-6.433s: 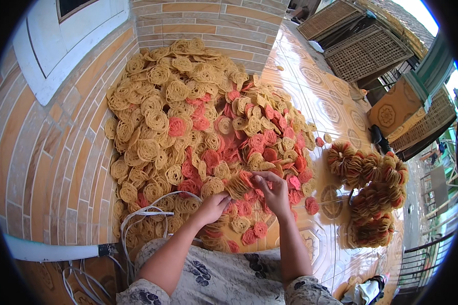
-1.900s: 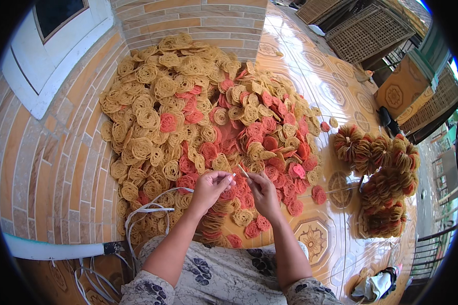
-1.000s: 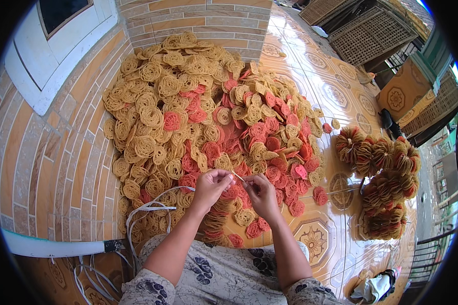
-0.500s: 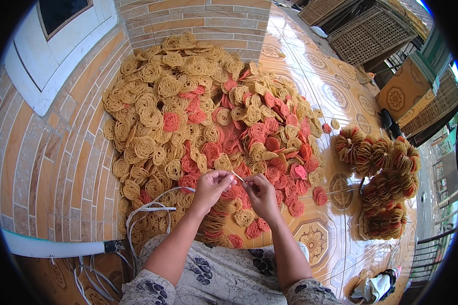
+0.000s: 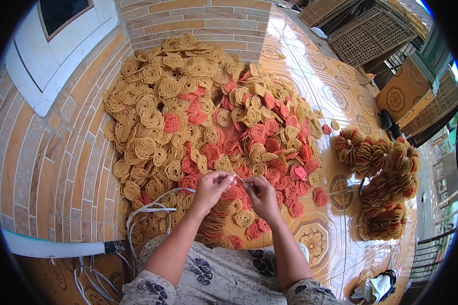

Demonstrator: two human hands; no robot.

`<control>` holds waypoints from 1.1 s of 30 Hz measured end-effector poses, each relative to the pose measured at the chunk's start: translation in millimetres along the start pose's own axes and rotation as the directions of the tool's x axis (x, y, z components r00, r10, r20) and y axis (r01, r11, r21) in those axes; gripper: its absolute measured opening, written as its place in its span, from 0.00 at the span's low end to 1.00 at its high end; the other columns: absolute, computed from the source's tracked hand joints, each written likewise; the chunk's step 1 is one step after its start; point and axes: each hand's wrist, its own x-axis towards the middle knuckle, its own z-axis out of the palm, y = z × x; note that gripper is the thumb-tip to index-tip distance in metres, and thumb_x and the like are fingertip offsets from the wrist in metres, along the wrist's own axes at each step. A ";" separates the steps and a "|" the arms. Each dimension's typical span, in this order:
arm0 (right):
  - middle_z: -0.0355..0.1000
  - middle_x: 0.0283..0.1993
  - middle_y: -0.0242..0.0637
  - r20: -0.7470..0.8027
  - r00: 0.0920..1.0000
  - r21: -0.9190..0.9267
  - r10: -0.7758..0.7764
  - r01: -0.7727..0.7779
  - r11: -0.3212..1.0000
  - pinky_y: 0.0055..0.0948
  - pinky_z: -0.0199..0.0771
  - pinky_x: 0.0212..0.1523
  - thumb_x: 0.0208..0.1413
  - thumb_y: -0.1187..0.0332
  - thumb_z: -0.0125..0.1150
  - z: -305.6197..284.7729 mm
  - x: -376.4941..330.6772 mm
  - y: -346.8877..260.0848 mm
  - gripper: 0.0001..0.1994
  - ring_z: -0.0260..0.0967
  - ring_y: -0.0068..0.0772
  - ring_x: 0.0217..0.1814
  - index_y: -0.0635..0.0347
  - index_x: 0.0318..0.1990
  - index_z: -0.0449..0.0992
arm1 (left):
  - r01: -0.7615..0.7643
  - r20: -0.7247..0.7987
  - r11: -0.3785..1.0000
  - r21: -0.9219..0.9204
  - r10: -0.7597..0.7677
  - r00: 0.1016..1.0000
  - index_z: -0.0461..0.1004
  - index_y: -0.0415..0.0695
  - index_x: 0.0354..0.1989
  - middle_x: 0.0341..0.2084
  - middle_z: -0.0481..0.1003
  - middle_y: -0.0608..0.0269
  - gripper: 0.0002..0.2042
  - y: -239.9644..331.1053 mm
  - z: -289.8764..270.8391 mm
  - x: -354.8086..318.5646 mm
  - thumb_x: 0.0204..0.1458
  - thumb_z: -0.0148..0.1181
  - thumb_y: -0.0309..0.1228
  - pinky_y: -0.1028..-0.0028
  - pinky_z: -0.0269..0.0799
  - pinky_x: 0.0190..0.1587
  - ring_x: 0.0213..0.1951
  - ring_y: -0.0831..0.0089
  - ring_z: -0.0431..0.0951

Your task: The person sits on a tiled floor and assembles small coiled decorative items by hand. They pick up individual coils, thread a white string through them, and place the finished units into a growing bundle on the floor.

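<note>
Over the near part of the heap (image 5: pixel 152 96): two bare hands were raised, and they met nearly fingertip to fingertip.
Left hand (image 5: pixel 211 190): thumb and forefinger pinched a white bit (image 5: pixel 234 181), so small that I could not tell its kind.
Right hand (image 5: pixel 262 195): thumb and finger grasped a thin stick (image 5: pixel 238 178), which leaned up toward the left hand. Whether it touched the white bit, I could not tell.
Heap: lacy discs (image 5: pixel 171 122), yellow and red, lay loose against the wall (image 5: pixel 71 168) and spread over the floor (image 5: pixel 310 239).
Row: just beside the left forearm (image 5: pixel 170 251), a row (image 5: pixel 217 219) of discs stood closely on edge, partly covered by that arm; neither hand touched it.
Strips: white strips (image 5: pixel 160 206) made loops at the left, some of them lying upon the heap.
Bundles: at the right, apart from the heap, bundles (image 5: pixel 387 188) of discs rested on the floor.
Care: in my judgement, such fine work asked for calm wrists and a light pinch. The stick should be gripped near its tip, because a long free end may wobble, and too much force could bend it.
</note>
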 end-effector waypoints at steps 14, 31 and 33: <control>0.65 0.33 0.29 0.018 1.000 -0.011 -0.003 0.003 1.000 0.20 0.60 0.29 0.58 0.72 0.61 -1.3 -0.3 0.1 0.06 0.59 0.17 0.28 0.66 0.40 0.77 | -0.006 -0.016 1.000 0.010 0.006 1.000 0.76 0.34 0.42 0.32 0.80 0.60 0.08 -2.7 0.1 0.3 0.59 0.58 0.26 0.81 0.75 0.38 0.34 0.80 0.78; 0.69 0.33 0.38 0.051 0.989 -0.152 -0.137 0.143 0.978 0.28 0.68 0.32 0.55 0.76 0.60 -9.1 1.0 -4.9 0.07 0.68 0.32 0.30 0.61 0.41 0.79 | -0.066 0.042 0.982 0.177 0.060 0.997 0.77 0.38 0.40 0.35 0.79 0.65 0.07 -5.3 1.5 0.9 0.58 0.59 0.28 0.80 0.72 0.40 0.35 0.83 0.76; 0.69 0.34 0.39 0.063 0.982 -0.158 -0.179 0.187 0.970 0.32 0.69 0.33 0.54 0.78 0.60 -10.8 1.0 -7.1 0.08 0.69 0.38 0.32 0.60 0.42 0.79 | -0.089 0.034 0.981 0.171 0.085 0.996 0.76 0.39 0.40 0.36 0.79 0.67 0.07 -8.1 2.1 0.4 0.58 0.60 0.29 0.80 0.71 0.41 0.36 0.84 0.75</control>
